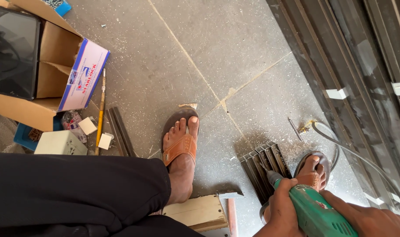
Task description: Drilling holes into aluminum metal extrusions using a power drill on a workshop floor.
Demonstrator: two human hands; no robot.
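Observation:
Both hands hold a green electric drill (pixel 317 213) at the bottom right. My left hand (pixel 282 206) wraps the front of its body just behind the chuck. My right hand (pixel 375 220) grips the rear, partly cut off by the frame edge. The drill bit points down and to the left onto a short bundle of dark ribbed metal profile pieces (pixel 261 164) lying on the grey floor. My sandalled right foot (pixel 313 172) rests at the bundle's right side. Metal shavings lie scattered around it.
My left foot in a brown sandal (pixel 181 145) stands mid-floor, with a wood block (pixel 198 213) behind it. An open cardboard box (pixel 55 48) with a dark screen on it, small white boxes (pixel 61 142) and a yellow-handled tool (pixel 101 109) sit left. Long dark profiles (pixel 340 66) and a cable (pixel 349 151) run along the right.

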